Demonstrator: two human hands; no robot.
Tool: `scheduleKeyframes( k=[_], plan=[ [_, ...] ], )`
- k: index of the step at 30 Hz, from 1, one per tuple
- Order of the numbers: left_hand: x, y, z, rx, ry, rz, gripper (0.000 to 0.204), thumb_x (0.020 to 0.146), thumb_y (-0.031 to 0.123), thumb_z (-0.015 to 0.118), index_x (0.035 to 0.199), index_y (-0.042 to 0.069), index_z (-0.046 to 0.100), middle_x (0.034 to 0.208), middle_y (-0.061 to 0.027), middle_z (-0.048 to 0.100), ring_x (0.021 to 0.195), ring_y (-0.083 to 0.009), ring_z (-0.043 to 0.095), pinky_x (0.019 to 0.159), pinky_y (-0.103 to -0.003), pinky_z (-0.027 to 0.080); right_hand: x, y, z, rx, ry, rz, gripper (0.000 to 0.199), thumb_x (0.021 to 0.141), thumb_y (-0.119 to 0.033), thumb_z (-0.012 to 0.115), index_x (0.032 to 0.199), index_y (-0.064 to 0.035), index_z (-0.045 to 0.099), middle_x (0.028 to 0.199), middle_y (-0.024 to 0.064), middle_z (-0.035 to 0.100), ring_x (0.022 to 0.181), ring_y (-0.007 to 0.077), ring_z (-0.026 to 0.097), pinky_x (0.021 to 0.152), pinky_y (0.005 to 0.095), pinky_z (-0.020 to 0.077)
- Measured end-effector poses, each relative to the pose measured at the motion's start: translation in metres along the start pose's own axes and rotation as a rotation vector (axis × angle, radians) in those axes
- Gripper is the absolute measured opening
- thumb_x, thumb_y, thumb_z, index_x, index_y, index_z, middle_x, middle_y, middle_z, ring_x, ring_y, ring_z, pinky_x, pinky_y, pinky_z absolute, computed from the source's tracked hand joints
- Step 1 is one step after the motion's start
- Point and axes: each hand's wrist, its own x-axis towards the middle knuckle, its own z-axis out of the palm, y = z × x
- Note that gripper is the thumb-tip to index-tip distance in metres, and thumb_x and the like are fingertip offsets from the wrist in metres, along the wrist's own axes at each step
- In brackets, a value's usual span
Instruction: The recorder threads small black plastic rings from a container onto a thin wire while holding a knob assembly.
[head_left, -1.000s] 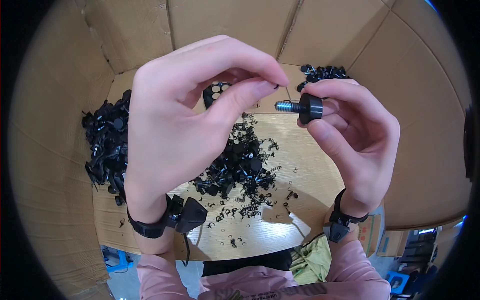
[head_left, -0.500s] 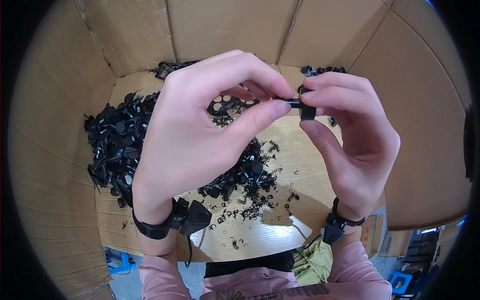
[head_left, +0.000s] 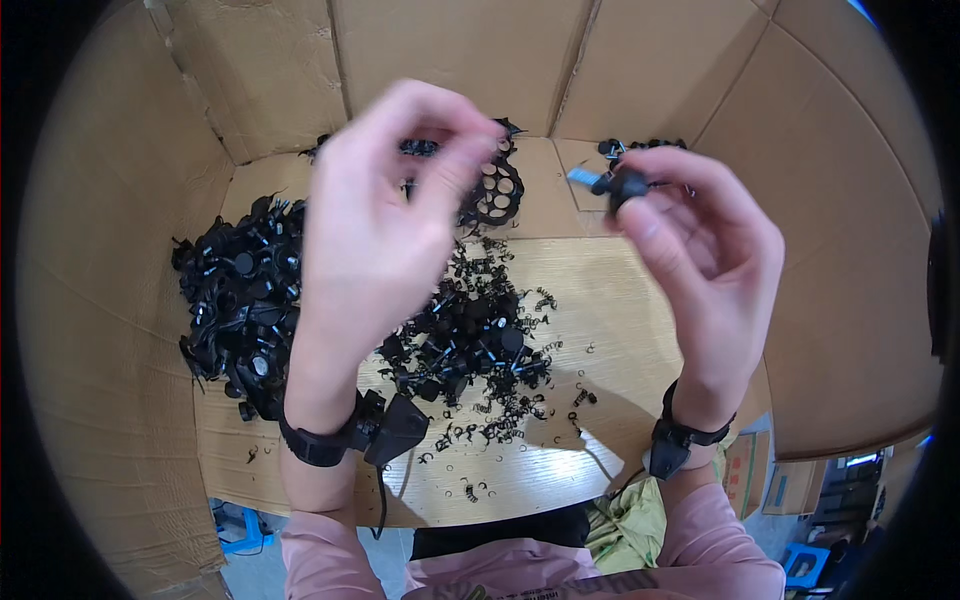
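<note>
Up high, a small black knob [head_left: 628,186] with a short metal pin jutting left, pinched between thumb and fingertips of the right hand [head_left: 700,270], above the far right of the tabletop [head_left: 620,330]. Left hand [head_left: 385,225] raised just beside, apart from the knob, blurred, thumb and forefinger drawn together; impossible to tell whether anything sits between them. Below both, a loose scatter of black parts and springs [head_left: 470,345] mid-table. At left, a bigger heap of black parts [head_left: 235,305]. Behind the left hand, a black holed tray [head_left: 497,190]. Cardboard walls [head_left: 120,200] on three sides, close in; bare wood along the near edge.
</note>
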Motion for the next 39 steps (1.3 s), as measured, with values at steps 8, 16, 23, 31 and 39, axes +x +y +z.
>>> scheduleKeyframes(
  k=[8, 16, 23, 31, 39],
  plan=[
    [0.009, -0.008, -0.049, 0.263, 0.421, 0.002, 0.012, 0.089, 0.007, 0.063, 0.097, -0.003, 0.063, 0.089, -0.0051, 0.065, 0.085, -0.0101, 0.060, 0.078, -0.024, 0.047, 0.008, -0.001, -0.032, -0.034, 0.191, -0.140, 0.033, 0.087, 0.001, 0.060, 0.119, 0.0075, 0.054, 0.109, 0.0155, 0.062, 0.094, 0.0172, 0.063, 0.086, 0.0263, 0.0492],
    [-0.007, 0.023, 0.004, -0.195, -0.154, -0.050, 0.020, 0.088, 0.004, 0.062, 0.107, -0.004, 0.061, 0.101, -0.0085, 0.063, 0.089, -0.0120, 0.059, 0.079, -0.025, 0.046, 0.004, 0.001, -0.012, -0.135, -0.053, -0.295, 0.031, 0.079, 0.012, 0.062, 0.109, 0.0055, 0.057, 0.119, 0.0191, 0.054, 0.107, 0.0219, 0.057, 0.091, 0.0295, 0.0470],
    [-0.006, 0.017, 0.006, -0.003, -0.186, 0.073, 0.018, 0.083, -0.002, 0.065, 0.101, -0.001, 0.064, 0.096, -0.0061, 0.062, 0.088, -0.0122, 0.058, 0.077, -0.025, 0.047, 0.006, 0.006, -0.005, -0.257, -0.125, -0.393, 0.029, 0.074, 0.017, 0.063, 0.100, 0.0052, 0.061, 0.113, 0.0181, 0.057, 0.106, 0.0233, 0.058, 0.089, 0.0314, 0.0478],
    [-0.004, 0.012, 0.010, 0.329, -0.100, 0.290, 0.008, 0.081, 0.000, 0.063, 0.087, 0.001, 0.058, 0.099, -0.0088, 0.060, 0.090, -0.0189, 0.058, 0.077, -0.027, 0.046, 0.007, 0.010, 0.004, -0.202, 0.017, -0.251, 0.029, 0.077, 0.010, 0.065, 0.105, 0.0039, 0.061, 0.104, 0.0111, 0.062, 0.095, 0.0157, 0.061, 0.082, 0.0248, 0.0498],
    [0.000, -0.002, -0.009, 0.384, 0.017, 0.154, 0.005, 0.086, 0.006, 0.061, 0.088, 0.003, 0.058, 0.105, -0.0079, 0.059, 0.095, -0.0173, 0.057, 0.082, -0.030, 0.045, 0.011, 0.008, -0.011, 0.027, 0.074, 0.069, 0.029, 0.082, 0.003, 0.067, 0.109, 0.0054, 0.060, 0.100, 0.0087, 0.063, 0.089, 0.0114, 0.062, 0.083, 0.0218, 0.0506]
  ],
)
